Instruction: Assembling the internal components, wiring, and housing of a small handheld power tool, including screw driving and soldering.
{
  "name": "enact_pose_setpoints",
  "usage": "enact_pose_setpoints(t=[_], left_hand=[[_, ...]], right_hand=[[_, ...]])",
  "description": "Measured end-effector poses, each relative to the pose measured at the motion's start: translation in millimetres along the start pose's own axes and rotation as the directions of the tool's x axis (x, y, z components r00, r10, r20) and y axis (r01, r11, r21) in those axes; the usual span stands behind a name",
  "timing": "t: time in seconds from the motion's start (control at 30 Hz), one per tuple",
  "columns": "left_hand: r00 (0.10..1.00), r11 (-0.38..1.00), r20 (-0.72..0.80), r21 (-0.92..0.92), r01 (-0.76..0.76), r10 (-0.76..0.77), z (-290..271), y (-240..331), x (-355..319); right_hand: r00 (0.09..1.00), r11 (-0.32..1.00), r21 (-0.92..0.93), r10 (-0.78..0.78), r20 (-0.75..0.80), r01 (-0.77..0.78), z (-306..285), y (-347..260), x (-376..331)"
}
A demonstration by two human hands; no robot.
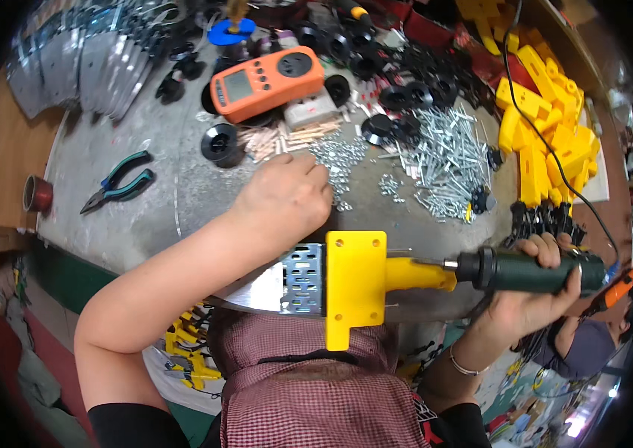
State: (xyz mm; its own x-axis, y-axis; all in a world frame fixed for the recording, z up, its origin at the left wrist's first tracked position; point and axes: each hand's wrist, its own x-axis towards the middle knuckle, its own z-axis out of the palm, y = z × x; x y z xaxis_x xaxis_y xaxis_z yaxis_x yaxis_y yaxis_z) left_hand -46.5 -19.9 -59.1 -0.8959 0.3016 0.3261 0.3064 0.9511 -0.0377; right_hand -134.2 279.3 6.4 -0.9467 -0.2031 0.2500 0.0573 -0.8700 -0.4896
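Observation:
My right hand (537,280) is wrapped round a dark green electric screwdriver (537,270). Its tip points left, at the narrow end of a yellow plastic part (356,287). That part lies near the bench's front edge, with a perforated metal plate (303,278) along its left side and screws sticking out on its right. My left hand (286,193) has its fingers curled together at the edge of a pile of small metal nuts (340,160). Whatever its fingertips hold is hidden. Long screws (447,160) lie heaped to the right of the nuts.
An orange meter (268,84) rests at the back among black round parts (221,145). Pliers (118,183) and a small red cup (37,194) are on the left, below stacked metal plates (88,63). Yellow parts (551,127) pile up at right beside a hanging cable. Another person (593,343) sits beyond.

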Motion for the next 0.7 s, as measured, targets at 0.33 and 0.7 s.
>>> enact_pose_setpoints(t=[0.33, 0.7], left_hand=[[0.955, 0.923, -0.062, -0.284, 0.261, -0.289, -33.8, 15.8, -4.8], [0.780, 0.690, -0.127, -0.567, 0.450, -0.613, -26.8, 72.9, -45.4]], right_hand=[[0.948, 0.998, -0.051, -0.043, -0.316, 0.028, -44.8, 19.1, 0.4], [0.954, 0.999, 0.017, 0.033, -0.298, -0.030, -40.5, 28.8, -4.9]])
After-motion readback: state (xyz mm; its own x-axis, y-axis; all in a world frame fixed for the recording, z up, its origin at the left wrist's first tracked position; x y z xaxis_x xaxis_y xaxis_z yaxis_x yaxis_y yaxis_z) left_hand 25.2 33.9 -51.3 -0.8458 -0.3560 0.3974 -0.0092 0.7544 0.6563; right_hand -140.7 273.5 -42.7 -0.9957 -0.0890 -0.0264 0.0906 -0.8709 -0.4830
